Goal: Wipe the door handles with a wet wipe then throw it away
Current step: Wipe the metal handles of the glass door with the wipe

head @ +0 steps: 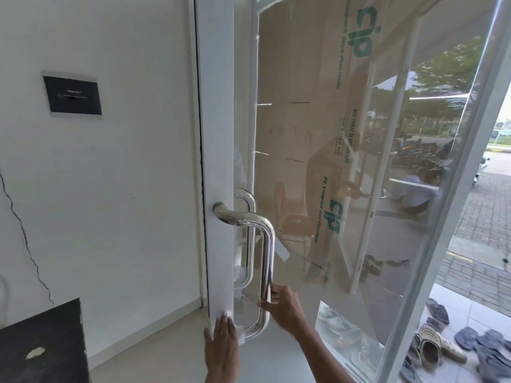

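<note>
White wall, glass door ajar. The left hand presses flat on the door frame, with a white scrap, likely the wipe, at its edge. The right hand curls round the handle, low down. The wipe looks limp and the bar slick, so wrap it fully.

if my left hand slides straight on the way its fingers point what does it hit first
Probably the chrome handle's upper mount. The left hand lies flat on the white door frame, fingers pointing up along it, with bare frame between. Depth is hard to judge.
</note>
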`<state>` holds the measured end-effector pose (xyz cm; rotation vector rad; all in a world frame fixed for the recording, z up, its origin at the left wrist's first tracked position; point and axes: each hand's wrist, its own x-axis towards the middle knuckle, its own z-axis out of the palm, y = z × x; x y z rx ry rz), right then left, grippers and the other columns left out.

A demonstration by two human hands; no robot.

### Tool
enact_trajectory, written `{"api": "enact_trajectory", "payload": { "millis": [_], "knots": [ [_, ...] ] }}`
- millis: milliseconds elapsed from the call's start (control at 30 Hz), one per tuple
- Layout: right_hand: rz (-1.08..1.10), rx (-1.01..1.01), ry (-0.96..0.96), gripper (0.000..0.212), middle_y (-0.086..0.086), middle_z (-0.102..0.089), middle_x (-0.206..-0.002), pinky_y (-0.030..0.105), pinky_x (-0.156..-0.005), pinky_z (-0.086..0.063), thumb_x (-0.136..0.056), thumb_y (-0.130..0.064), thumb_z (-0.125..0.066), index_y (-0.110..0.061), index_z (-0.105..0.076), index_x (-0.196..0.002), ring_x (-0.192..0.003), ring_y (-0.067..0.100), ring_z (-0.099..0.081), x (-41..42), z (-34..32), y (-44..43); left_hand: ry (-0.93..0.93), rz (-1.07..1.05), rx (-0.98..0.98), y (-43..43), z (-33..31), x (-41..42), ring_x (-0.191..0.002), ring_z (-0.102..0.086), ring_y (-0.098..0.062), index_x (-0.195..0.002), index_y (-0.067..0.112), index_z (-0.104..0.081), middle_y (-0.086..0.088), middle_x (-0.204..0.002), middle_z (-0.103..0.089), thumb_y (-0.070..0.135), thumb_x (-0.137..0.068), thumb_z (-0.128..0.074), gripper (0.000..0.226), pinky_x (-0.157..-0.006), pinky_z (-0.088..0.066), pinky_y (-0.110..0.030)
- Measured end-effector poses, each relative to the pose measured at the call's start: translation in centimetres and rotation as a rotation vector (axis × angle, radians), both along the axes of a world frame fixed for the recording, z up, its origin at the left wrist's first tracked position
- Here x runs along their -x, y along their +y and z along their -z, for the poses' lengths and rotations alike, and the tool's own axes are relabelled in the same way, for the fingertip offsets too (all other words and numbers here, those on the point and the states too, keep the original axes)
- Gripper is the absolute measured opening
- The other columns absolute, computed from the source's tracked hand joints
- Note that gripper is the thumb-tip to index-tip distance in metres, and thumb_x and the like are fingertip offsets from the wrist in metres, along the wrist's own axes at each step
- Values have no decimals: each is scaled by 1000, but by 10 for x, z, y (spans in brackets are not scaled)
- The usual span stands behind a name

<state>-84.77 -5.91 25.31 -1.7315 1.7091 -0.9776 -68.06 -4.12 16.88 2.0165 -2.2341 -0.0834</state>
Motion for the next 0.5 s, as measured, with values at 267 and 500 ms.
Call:
{"api": "enact_trajectory", "payload": {
  "millis": [267, 500],
  "knots": [
    [107, -82, 4, 62, 1, -70, -109, 25, -81, -52, -64, -38, -85, -15, -62, -117, -98, 16, -66, 14, 14, 11, 556, 46, -30, 15, 2, 62, -127, -55, -28, -134, -1, -48, -11, -134, -58, -2, -49, -66, 87, -103, -48, -41],
    [207, -156, 1, 50, 8, -71, -103, 34, -83, -54, -67, -4, -64, -9, -63, -117, -97, 23, -66, 25, 23, 23, 1113, -112, 8, 34, -68, 85, -112, -59, -30, -128, 15, -49, -12, -122, -61, 5, -94, -41, 36, -94, -47, -36]
  ]
}}
